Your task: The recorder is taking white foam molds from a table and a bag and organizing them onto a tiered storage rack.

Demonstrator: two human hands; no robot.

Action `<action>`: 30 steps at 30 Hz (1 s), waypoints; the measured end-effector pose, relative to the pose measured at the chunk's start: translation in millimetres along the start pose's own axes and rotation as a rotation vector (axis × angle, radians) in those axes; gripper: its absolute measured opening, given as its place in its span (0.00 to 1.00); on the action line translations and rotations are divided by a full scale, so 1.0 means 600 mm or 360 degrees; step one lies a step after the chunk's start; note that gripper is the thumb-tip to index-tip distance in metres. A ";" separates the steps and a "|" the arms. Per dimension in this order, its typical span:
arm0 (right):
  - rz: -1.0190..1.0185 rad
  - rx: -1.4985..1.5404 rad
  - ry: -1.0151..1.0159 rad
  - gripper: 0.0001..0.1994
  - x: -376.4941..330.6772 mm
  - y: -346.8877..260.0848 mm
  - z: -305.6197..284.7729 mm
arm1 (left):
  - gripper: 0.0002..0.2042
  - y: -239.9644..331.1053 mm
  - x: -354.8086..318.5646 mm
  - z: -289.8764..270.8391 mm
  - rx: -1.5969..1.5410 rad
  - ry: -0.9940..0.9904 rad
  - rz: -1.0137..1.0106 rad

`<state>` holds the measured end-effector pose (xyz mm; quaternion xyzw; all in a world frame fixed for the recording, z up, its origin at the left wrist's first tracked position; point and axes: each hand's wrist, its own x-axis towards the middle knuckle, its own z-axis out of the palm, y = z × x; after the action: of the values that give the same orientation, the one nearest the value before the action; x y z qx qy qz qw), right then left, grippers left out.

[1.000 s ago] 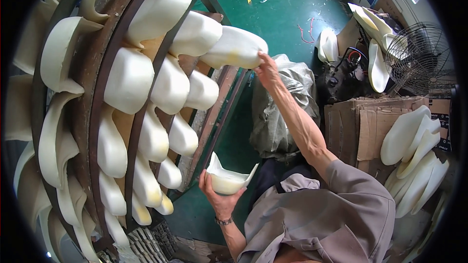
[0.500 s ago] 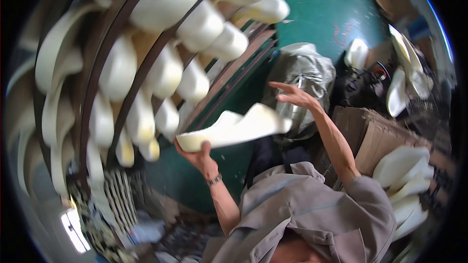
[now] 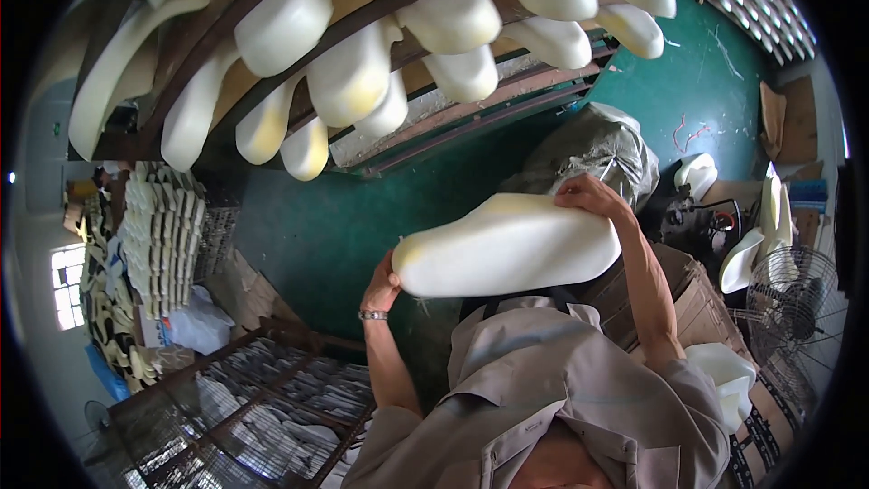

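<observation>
A long moulded foam seat cushion (image 3: 507, 249), white with yellowish patches, is held level in front of my body. Its smooth, rounded face is turned up towards me. My left hand (image 3: 382, 284) grips the narrower left end, with the thumb over the edge and the other fingers partly hidden. At the upper right edge my right hand (image 3: 587, 194) is closed on the cushion, its fingers bent over the rim. Many similar foam cushions (image 3: 353, 81) stick out from a dark metal rack (image 3: 240, 4) just beyond my hands.
A grey-green covered sack (image 3: 625, 149) stands on the green floor (image 3: 308, 226) beyond my right hand. Cardboard boxes (image 3: 679, 285) and a wire-guarded fan (image 3: 797, 299) are at the right. A wire cage (image 3: 272, 398) sits lower left, and stacked foam pieces (image 3: 163, 235) stand farther left.
My right hand, formerly free with fingers spread, has taken hold of the cushion's right end. The cushion has turned from its contoured edge to its broad face. The view has swung round.
</observation>
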<state>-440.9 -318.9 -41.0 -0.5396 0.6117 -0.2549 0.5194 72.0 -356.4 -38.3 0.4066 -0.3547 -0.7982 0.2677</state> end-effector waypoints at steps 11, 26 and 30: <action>-0.0396 -0.0543 0.0780 0.21 0.255 -0.234 0.167 | 0.39 -0.166 -0.107 -0.192 -0.0752 0.0557 0.0141; 0.0981 -0.0350 0.0355 0.22 -0.109 -0.011 0.314 | 0.42 -0.079 0.289 -0.383 -0.1033 0.0620 0.0818; 0.1163 -0.0159 0.0391 0.23 -0.179 0.038 0.333 | 0.46 -0.006 0.410 -0.399 -0.1060 0.0568 0.0827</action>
<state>-280.9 -163.1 -88.3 -0.2761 0.8330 -0.0857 0.4718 143.0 -614.1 -254.3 0.3272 -0.1174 -0.6926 0.6321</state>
